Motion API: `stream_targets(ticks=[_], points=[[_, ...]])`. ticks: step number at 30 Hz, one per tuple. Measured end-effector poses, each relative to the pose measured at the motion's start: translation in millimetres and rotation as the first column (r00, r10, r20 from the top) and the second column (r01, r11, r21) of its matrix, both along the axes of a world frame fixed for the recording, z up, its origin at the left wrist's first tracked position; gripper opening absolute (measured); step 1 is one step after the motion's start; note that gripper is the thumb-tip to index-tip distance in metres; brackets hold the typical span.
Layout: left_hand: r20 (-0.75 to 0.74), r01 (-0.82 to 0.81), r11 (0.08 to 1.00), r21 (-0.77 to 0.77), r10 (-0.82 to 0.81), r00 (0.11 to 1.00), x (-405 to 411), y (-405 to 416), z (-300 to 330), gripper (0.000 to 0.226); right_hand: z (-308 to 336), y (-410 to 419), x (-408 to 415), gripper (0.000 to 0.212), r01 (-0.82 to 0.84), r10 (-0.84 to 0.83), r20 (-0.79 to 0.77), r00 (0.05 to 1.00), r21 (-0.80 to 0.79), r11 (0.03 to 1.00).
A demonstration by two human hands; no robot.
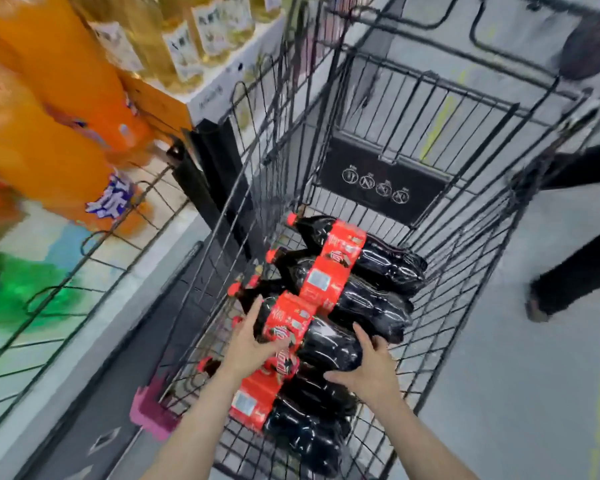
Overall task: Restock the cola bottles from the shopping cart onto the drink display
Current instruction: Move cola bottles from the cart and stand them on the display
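Note:
Several large cola bottles with red labels and red caps lie on their sides in the black wire shopping cart (465, 244). The cola bottle (321, 339) on top of the near pile sits between my hands. My left hand (253, 341) lies against its label and neck side with fingers stretched along it. My right hand (369, 368) cups its dark base from the right, fingers curved around it. Two more bottles (357, 265) lie farther in; others (298, 414) lie underneath, near me. The drink display (84, 271), a wire shelf, is at the left.
Big orange soda bottles (49, 133) stand on the wire display at left, with yellow drink bottles (187, 39) on a shelf behind. A person's dark trouser legs and shoe (575, 271) are on the grey floor right of the cart. The view is motion-blurred.

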State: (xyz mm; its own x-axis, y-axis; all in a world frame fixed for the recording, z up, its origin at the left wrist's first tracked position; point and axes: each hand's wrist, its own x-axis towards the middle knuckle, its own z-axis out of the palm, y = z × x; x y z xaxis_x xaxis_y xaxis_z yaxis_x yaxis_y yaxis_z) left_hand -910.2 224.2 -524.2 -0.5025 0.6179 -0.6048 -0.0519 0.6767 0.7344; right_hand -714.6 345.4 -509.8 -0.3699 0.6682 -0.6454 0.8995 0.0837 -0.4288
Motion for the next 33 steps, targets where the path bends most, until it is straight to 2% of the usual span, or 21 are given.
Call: stream_targets(ticks=[7,13,19,25,33], points=[[0.074,-0.150,0.989,-0.003,0.150,0.986,-16.0,23.2,-29.9,0.108,-23.0,-3.0,-10.7,0.108,-0.034,0.020,0.133,0.991,0.103,0.994],[0.073,-0.165,0.986,-0.017,0.166,0.983,-14.1,22.8,-19.6,0.110,-13.2,-5.1,-6.8,0.107,-0.058,0.034,0.149,0.988,0.156,0.986],[0.046,-0.175,0.983,0.057,0.173,0.984,-8.3,10.9,29.5,0.110,35.4,-15.2,0.4,0.107,-0.077,0.051,0.133,0.990,0.204,0.976],[-0.033,-0.166,0.976,0.139,0.172,0.984,-5.2,1.9,95.6,0.106,86.3,-30.3,5.3,0.109,-0.033,0.026,0.029,0.999,0.292,0.956],[-0.110,-0.231,0.944,0.234,0.262,0.959,11.5,-48.1,147.2,0.109,135.4,-52.6,12.1,0.106,-0.152,0.171,-0.011,0.985,0.398,0.904]])
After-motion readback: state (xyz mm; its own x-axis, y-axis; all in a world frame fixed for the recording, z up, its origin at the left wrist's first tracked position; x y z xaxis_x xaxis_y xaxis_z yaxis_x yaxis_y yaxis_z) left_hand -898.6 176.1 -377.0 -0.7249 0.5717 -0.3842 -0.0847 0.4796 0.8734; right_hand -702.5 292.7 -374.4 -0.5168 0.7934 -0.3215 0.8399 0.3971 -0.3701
